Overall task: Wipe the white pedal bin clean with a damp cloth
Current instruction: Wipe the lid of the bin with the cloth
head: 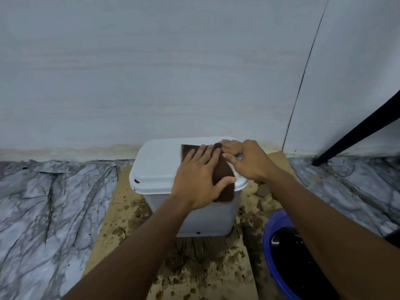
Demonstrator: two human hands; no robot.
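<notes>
White plastic pedal bin (158, 167) w/ rounded rectangular lid, shut, stands on a flat sheet of brown cardboard (112, 215), spattered w/ dark wet spots in front of the bin. Pale grey wall (151, 72) directly behind the bin. Dark brown cloth (225, 172) lies on the right part of the bin lid, near end draped over the lid's front edge. L hand (199, 178) is flat on the cloth, fingers straight and spread, thumb out along the lid's front rim, pressing down, not gripping. R hand (249, 161) is at the bin's right rear corner, fingers bent, tips at the cloth's right edge; can't tell if they pinch it or just rest there. Round blue plastic bucket (267, 239) holding dark liquid sits front-right of the bin, near it. Slanted black pole (357, 131) well right of the bin. Grey marble-pattern floor (43, 202) left and right of the bin.
</notes>
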